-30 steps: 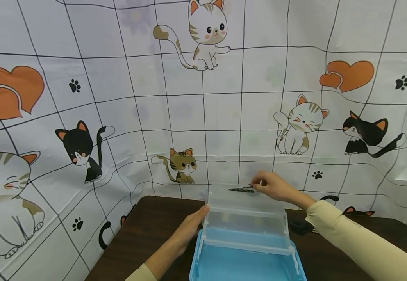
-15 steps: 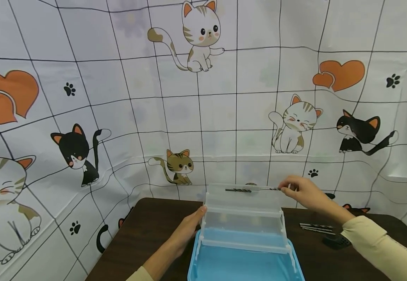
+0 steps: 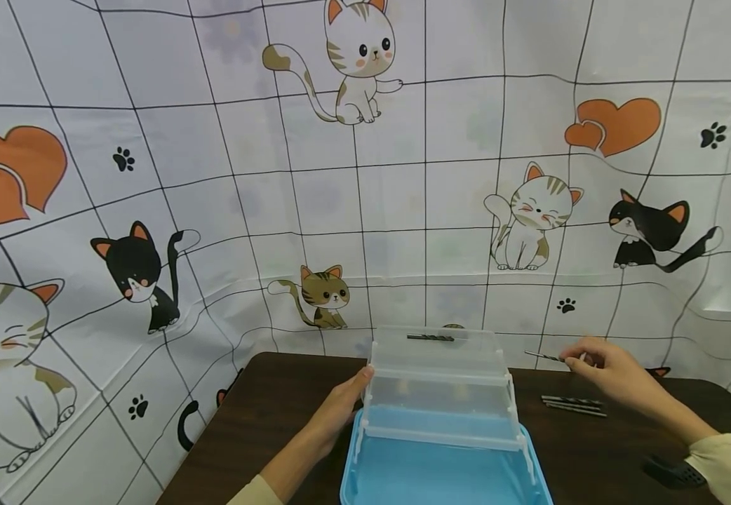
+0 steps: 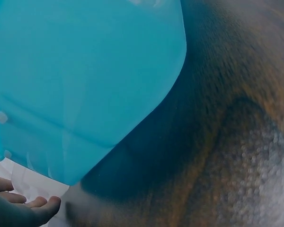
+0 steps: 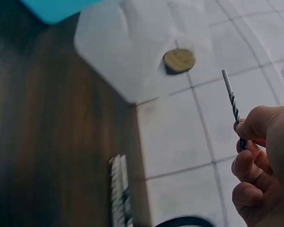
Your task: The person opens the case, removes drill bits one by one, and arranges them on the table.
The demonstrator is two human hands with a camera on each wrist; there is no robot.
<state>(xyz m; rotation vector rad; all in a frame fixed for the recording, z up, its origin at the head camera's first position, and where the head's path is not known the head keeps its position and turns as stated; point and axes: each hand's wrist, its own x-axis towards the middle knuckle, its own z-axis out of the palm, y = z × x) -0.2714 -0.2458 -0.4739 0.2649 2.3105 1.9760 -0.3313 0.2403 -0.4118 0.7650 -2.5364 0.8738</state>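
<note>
My right hand (image 3: 612, 372) pinches a drill bit (image 3: 544, 356) between thumb and fingers, held up to the right of the box. In the right wrist view its plain shank (image 5: 227, 81) points away from the fingers and its spiral part is in the grip. A second drill bit (image 3: 430, 337) lies in the top translucent tray (image 3: 397, 354). This tray and the one below it fan out behind a blue box (image 3: 447, 473). My left hand (image 3: 334, 414) grips the trays' left edge, thumb in front, other fingers mostly hidden behind.
Several drill bits (image 3: 572, 405) lie side by side on the dark wooden table (image 3: 264, 428), right of the box. A white sheet (image 3: 397, 203) printed with cats hangs behind the table. A black device (image 3: 671, 471) sits at the right wrist.
My right hand has lifted a drill bit away from the top tray and carried it right, past the tray's edge. The bits on the table have come into view. The left hand keeps its place.
</note>
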